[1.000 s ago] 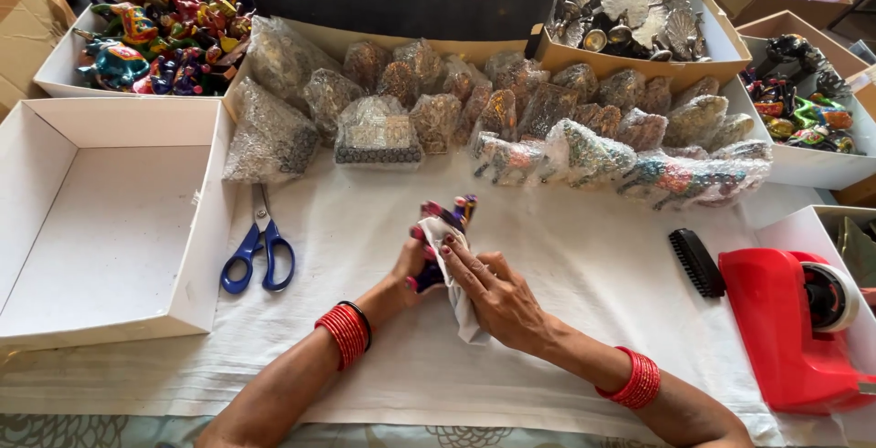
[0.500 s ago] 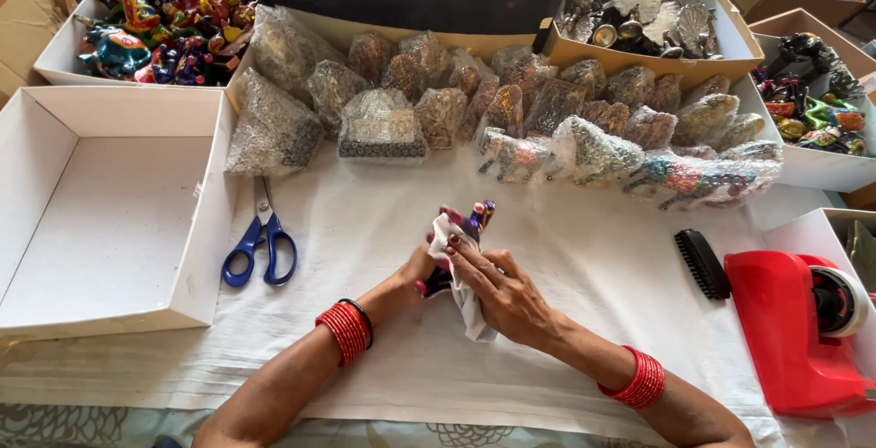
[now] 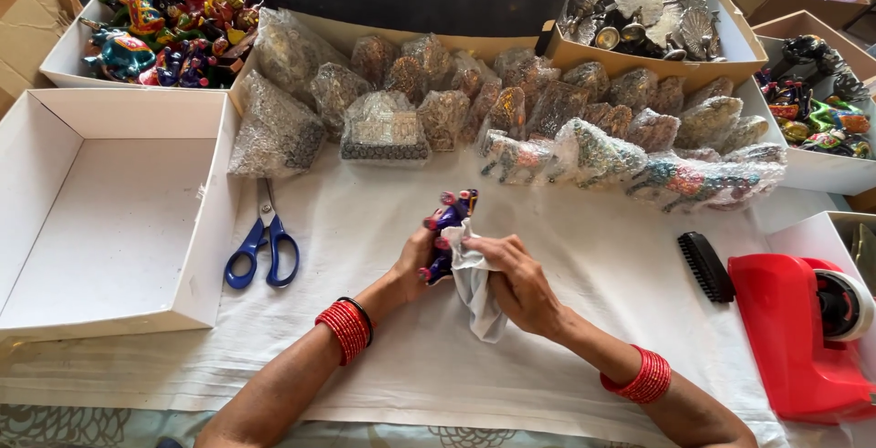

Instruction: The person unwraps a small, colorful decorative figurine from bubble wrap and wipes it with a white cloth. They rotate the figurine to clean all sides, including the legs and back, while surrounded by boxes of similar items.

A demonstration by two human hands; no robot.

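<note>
A: L hand [image 3: 415, 261] w/ the figurine [image 3: 447, 229]?
B: Yes, closed round it, above worktop [image 3: 365, 229] centre. R hand [image 3: 516, 279] pinches cloth [image 3: 476, 288] vs its side; cloth has slid down off its top, so the wipe's moved lower.

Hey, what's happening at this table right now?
A person sits at a cloth-covered table. The left hand holds a small purple painted figurine, and the right hand presses a white cloth against it. Blue scissors and an open white box lie to the left, bubble-wrapped pieces behind.
</note>
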